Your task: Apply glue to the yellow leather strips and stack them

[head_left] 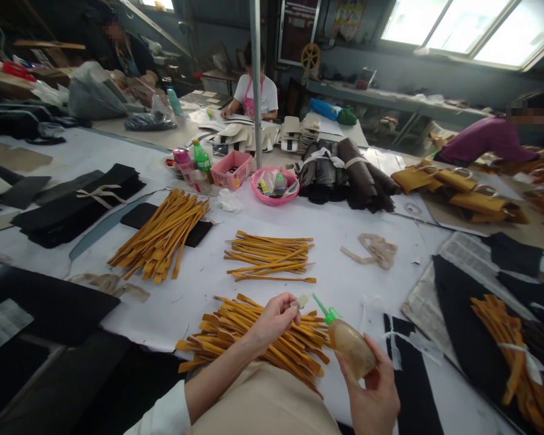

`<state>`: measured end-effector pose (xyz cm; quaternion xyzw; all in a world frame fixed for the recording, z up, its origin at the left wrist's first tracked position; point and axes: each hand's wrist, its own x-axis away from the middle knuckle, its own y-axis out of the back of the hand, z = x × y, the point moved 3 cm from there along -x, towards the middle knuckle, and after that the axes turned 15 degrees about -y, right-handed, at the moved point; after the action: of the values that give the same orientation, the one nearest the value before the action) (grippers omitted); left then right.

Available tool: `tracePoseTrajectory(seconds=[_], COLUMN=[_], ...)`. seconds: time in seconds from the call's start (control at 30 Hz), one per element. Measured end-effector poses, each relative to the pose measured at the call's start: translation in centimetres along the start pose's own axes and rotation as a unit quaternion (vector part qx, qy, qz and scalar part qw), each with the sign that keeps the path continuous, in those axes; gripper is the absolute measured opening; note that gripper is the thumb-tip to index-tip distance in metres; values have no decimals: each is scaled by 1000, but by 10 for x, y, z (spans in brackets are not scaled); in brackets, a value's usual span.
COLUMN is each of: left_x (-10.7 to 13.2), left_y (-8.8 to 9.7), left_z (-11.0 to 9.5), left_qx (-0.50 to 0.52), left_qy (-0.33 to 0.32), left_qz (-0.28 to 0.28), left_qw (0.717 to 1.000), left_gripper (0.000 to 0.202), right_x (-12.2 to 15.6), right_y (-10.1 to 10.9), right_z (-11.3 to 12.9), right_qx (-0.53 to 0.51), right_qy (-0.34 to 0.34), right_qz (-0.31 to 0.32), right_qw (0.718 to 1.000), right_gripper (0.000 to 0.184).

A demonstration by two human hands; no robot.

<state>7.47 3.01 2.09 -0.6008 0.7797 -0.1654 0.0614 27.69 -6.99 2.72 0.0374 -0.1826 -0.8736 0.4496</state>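
Observation:
My right hand (375,393) is wrapped around a squeeze bottle (350,345) of cloudy amber liquid, tilted with its thin green nozzle up and to the left. Between the fingertips of my left hand (275,319) is a small pale piece (301,301), too small to identify, close to the nozzle tip. Under my left forearm lies a thick heap of mustard-yellow straps (229,329) with flared ends. A thinner row of the same kind of straps (272,257) lies just beyond on the white table surface (326,229).
Another strap pile (161,235) lies left, near tied black sheets (84,202). A pink basin (275,199), pink box (231,172) and dark rolls (338,169) stand farther back. A beige cloth strip (374,251) lies right. Several people work around the tables.

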Motion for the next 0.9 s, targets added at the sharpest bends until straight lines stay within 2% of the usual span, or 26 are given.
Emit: tracePoseTrajectory(seconds=[0.07,0.23,0.43,0.57,0.73,0.9], left_x=[0,-1,-1,0,0,-1], left_y=[0,2,8,9,9,8], left_z=[1,2,3,3,4,4], left_qx=[-3,-31,-48,-53,-51,-54], left_qy=[5,-20,-47,-52,-20,-9], left_qz=[0,6,14,20,5,3], left_qw=[1000,999,998,997,998,999], left_gripper=[26,17,16,16,20,20], right_x=[-1,-2,-13,-16,-10,-8], right_y=[0,-1,6,5,4,-4], right_z=[4,12,15,17,19,15], right_qx=[-5,48,69,72,51,60], right_qy=[16,63,58,48,56,59], right_qz=[4,75,134,126,43,98], right_qw=[1000,994,987,988,996,992], right_gripper=[60,53,50,51,56,53])
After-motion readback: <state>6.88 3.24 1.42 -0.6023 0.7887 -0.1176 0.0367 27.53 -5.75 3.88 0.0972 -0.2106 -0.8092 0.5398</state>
